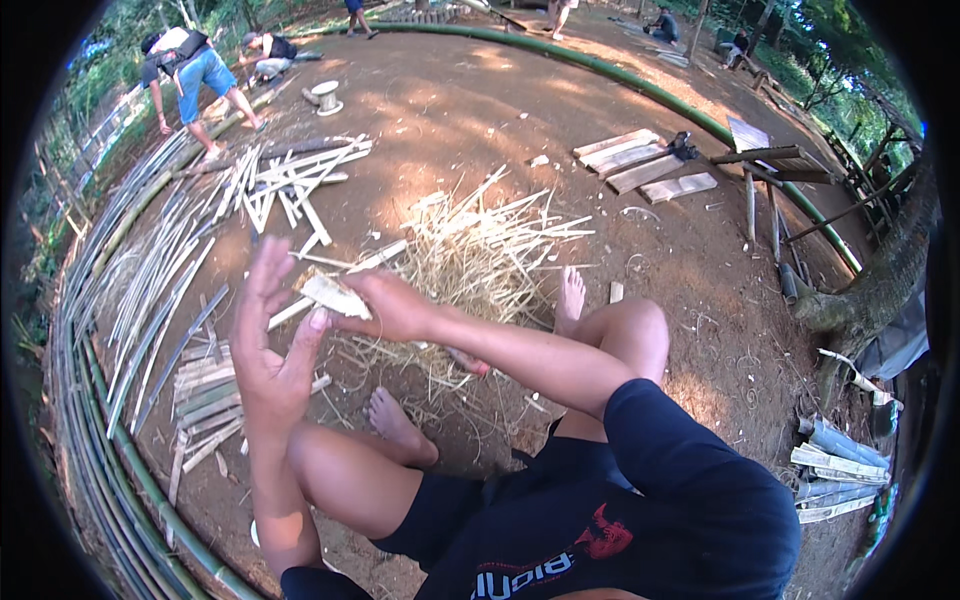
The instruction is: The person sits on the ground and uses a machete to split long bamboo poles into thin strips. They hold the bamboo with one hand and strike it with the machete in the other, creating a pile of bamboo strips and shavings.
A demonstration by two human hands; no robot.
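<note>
My right hand (395,308) is closed around a short, pale chunk that looks like split bamboo or wood (335,295), with a light, rough face turned up. Just left of it, my left hand (275,345) is raised with its fingers stretched out and its thumb tip close to the chunk's lower edge. Whether that thumb touches the chunk I cannot tell. Behind both hands a long pale strip (290,313) runs slantwise; the right hand hides part of it. Below and beyond lies a heap of pale shavings and thin slivers (480,245).
Split slats (210,395) lie stacked at my left, beside long bamboo poles (125,450). Loose strips (295,190) are scattered farther off. Boards (640,165) lie far right, near a tree trunk (880,270). A person in blue shorts (200,80) bends over at far left.
</note>
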